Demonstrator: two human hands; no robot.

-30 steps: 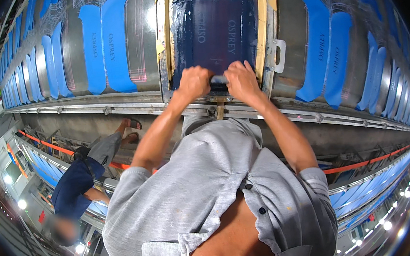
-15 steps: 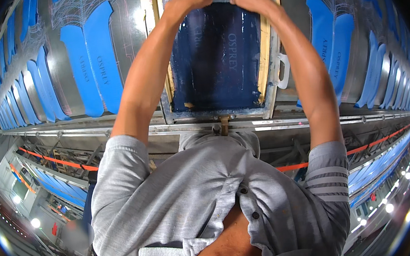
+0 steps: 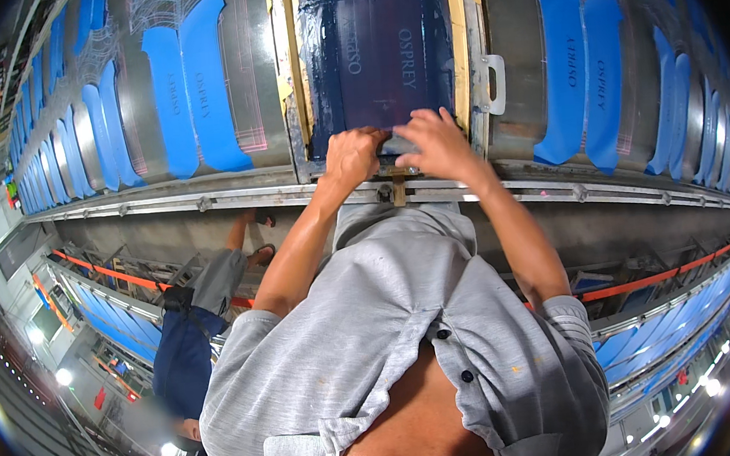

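Observation:
A screen-printing frame with a dark ink-coated mesh lies before me on the long table. My left hand is closed around a squeegee at the frame's near end. On the squeegee's right side my right hand has its fingers spread and partly raised, slightly smeared by motion. The hands cover most of the squeegee. Pale lettering shows through the mesh beyond them.
Pairs of blue cut fabric pieces line the table on both sides. A white handle sticks out from the frame's right side. A metal rail follows the table's near edge. Behind me at left, another person stands in dark blue.
Both hands have come from the frame's far end to its near end with the squeegee. My right fingers have spread from their grip. Another person now shows more at left.

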